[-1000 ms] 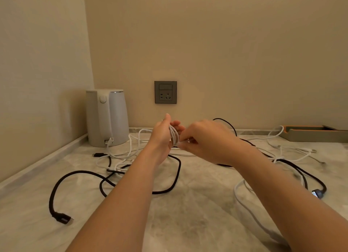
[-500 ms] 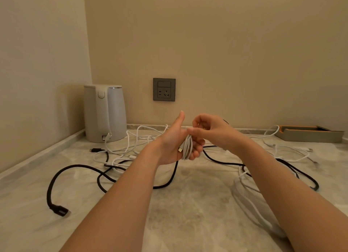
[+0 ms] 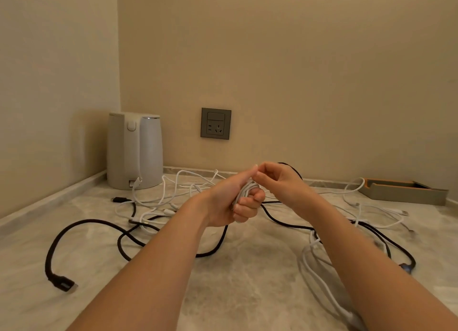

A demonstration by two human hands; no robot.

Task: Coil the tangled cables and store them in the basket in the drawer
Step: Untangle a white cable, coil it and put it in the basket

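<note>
My left hand [image 3: 235,202] grips a small coil of white cable [image 3: 244,190] above the marble counter, fingers curled round the bundle and thumb raised. My right hand [image 3: 280,182] hovers just right of it with fingers curled, fingertips meeting the left thumb at the coil's top; whether they pinch a strand is hidden. Loose white cables [image 3: 173,189] lie tangled behind. A thick black cable [image 3: 81,225] loops across the left with its plug [image 3: 63,283] near the front. Another black cable [image 3: 386,241] and white cables [image 3: 319,276] sprawl on the right. No drawer or basket is in view.
A white kettle [image 3: 135,151] stands in the back left corner. A grey wall socket [image 3: 215,123] sits on the back wall. A shallow grey tray [image 3: 404,194] with an orange lining rests at the back right. The counter [image 3: 247,281] meets walls at left and back.
My left hand has closed its fingers round the white coil. My right hand has moved up to the coil's top beside the left thumb. The view has shifted slightly.
</note>
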